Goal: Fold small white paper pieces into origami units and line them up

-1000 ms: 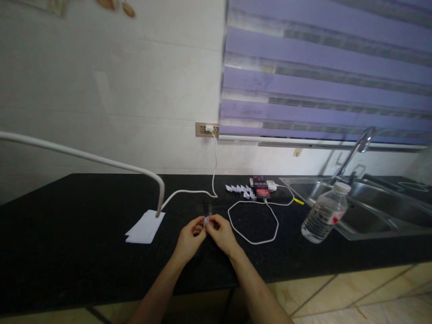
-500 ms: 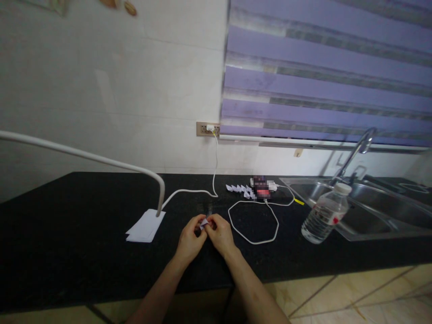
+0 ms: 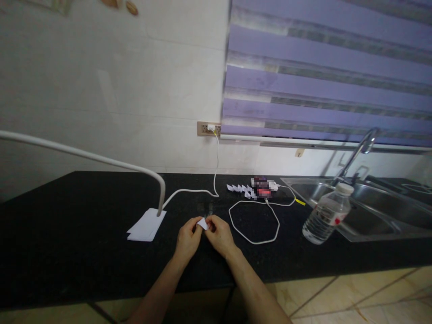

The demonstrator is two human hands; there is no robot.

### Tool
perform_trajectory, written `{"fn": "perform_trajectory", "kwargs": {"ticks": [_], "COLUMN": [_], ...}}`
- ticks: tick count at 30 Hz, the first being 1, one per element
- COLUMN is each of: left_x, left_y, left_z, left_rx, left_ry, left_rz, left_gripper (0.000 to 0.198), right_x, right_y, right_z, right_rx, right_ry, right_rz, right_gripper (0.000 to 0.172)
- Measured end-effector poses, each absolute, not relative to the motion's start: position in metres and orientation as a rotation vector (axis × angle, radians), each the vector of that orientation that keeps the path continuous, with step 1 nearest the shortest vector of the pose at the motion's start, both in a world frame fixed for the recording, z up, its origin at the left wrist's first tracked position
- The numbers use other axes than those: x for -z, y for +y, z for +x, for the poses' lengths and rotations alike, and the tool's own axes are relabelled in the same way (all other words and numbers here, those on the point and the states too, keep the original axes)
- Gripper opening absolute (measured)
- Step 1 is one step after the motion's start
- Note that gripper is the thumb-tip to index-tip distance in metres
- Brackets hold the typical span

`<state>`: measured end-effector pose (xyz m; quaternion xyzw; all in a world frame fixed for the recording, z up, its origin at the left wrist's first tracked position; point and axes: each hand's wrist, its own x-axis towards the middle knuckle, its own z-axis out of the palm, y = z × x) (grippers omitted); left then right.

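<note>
Between my hands is a small folded piece of white paper [image 3: 203, 223], showing a pointed, triangular face. My left hand [image 3: 188, 237] pinches its left side, and my right hand [image 3: 219, 234] grips the right edge with bent fingers. Both hands are just over the black countertop [image 3: 101, 265], near its front. To the left lies a stack of white paper sheets [image 3: 146, 226]. Further back on the right, several small folded paper pieces [image 3: 240, 189] sit in a row.
A white bent rod [image 3: 128, 166] comes down onto the paper stack. A white cable [image 3: 254, 243] loops right of my hands, beside blurred devices [image 3: 263, 189]. A water bottle [image 3: 326, 216] stands before the steel sink [image 3: 364, 231] and faucet [image 3: 359, 148]. A wall socket [image 3: 204, 128] holds a plug.
The folded paper has turned in my fingers and shows more of its white face. My left hand has shifted slightly left and its fingers have straightened a little.
</note>
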<state>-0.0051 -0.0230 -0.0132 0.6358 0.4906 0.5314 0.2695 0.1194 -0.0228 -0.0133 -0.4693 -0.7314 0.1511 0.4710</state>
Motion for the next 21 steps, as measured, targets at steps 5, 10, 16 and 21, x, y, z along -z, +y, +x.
{"fn": "perform_trajectory", "kwargs": {"ticks": [5, 10, 16, 21], "left_x": [0.01, 0.005, -0.005, -0.005], "left_y": [-0.023, -0.024, -0.029, -0.029], "left_z": [-0.005, -0.005, -0.005, -0.007], "left_rx": [-1.404, -1.297, -1.18, -1.183], "left_ry": [1.352, 1.367, 1.393, 1.371], "left_rz": [1.713, 1.631, 1.515, 1.529], "left_gripper": [0.021, 0.027, 0.03, 0.029], "right_x": [0.011, 0.012, 0.009, 0.004], "right_y": [-0.024, -0.023, -0.024, -0.028], "right_z": [0.118, 0.121, 0.123, 0.123], "right_rx": [-0.242, -0.168, -0.096, 0.0], "right_ry": [-1.77, -1.797, -1.849, -1.938], "right_rz": [-1.169, -1.127, -1.08, -1.033], "right_gripper": [0.01, 0.018, 0.024, 0.027]}}
